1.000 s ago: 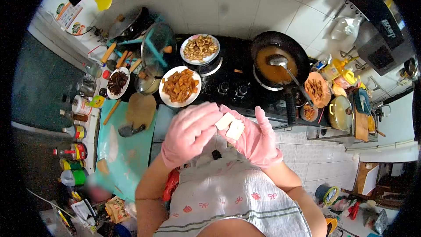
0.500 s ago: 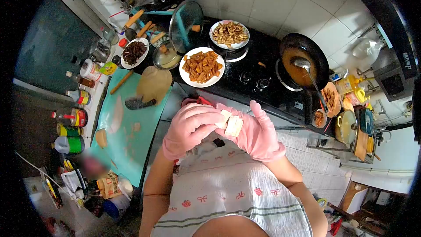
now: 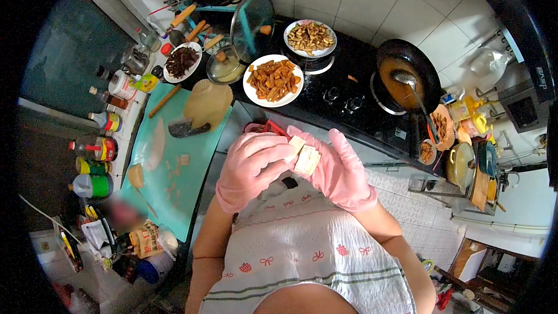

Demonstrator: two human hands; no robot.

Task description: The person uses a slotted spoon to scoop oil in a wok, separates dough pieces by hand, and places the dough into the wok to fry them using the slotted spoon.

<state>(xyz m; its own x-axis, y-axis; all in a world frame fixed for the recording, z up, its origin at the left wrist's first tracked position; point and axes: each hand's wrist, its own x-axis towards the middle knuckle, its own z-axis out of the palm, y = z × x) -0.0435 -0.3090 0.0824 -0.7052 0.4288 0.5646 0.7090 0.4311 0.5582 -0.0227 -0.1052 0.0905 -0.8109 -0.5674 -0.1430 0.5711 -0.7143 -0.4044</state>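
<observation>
Both my hands wear pink gloves and meet in front of my apron. My left hand [image 3: 254, 166] pinches a small pale slab [image 3: 296, 145] between thumb and fingertips. My right hand [image 3: 343, 170] lies palm up with its thumb stretched out, carrying a cream-white block [image 3: 307, 160] that looks like tofu. The slab is held right beside this block's upper left side. Left of my hands, a cleaver [image 3: 187, 128] with a dark handle rests on the turquoise mat [image 3: 189, 189], where several small pale cut pieces [image 3: 177, 166] lie.
Plates of brown strips [image 3: 273, 81], sliced mushrooms [image 3: 310, 38] and dark dried pieces [image 3: 182, 61] stand around the black stove [image 3: 343, 75]. A wok [image 3: 407, 75] holds brown liquid and a ladle [image 3: 410, 81]. Sauce bottles [image 3: 96, 149] line the left ledge; a lidded pot [image 3: 461, 161] stands at right.
My left hand's slab has tilted upward against the block, and the block sits slightly turned in my right palm. The whole view has shifted a little; both hands stay close together.
</observation>
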